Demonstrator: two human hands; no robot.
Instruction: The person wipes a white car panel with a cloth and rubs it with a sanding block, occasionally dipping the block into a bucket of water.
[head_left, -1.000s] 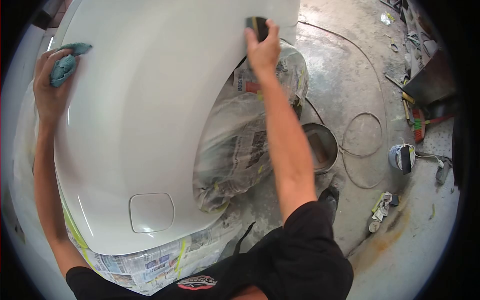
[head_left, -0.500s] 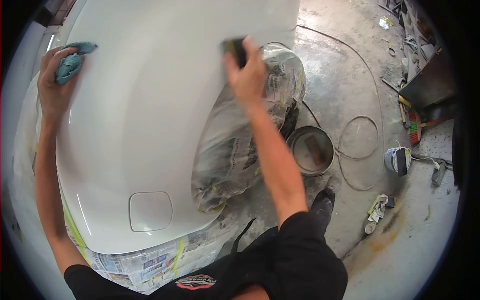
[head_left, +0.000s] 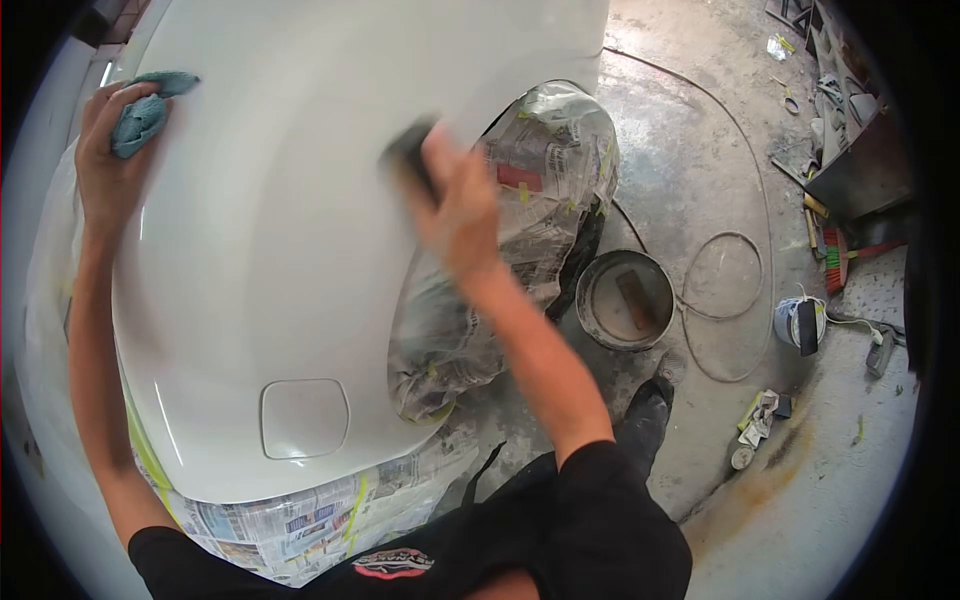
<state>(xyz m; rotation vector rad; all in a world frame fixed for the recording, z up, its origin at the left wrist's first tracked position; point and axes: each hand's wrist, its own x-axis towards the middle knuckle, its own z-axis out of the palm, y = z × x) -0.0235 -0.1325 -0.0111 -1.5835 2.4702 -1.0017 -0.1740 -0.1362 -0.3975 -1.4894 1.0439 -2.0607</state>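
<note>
A white car body panel fills the left half of the view, with a fuel flap near its lower edge. At the panel's upper left edge, my left hand is closed round a crumpled blue-green cloth. My right hand, blurred by motion, grips a dark block against the panel, left of the wheel arch. Newspaper and plastic film cover the wheel area just right of that hand.
A round bucket with a brown block in water stands on the floor, beside a looped hose. Farther right are a small white bucket, a brush and a crumpled wrapper. Masking newspaper hangs below the panel.
My right hand and the dark block have moved down and left across the panel, away from the top of the wheel arch. My left hand has stayed in nearly the same place.
</note>
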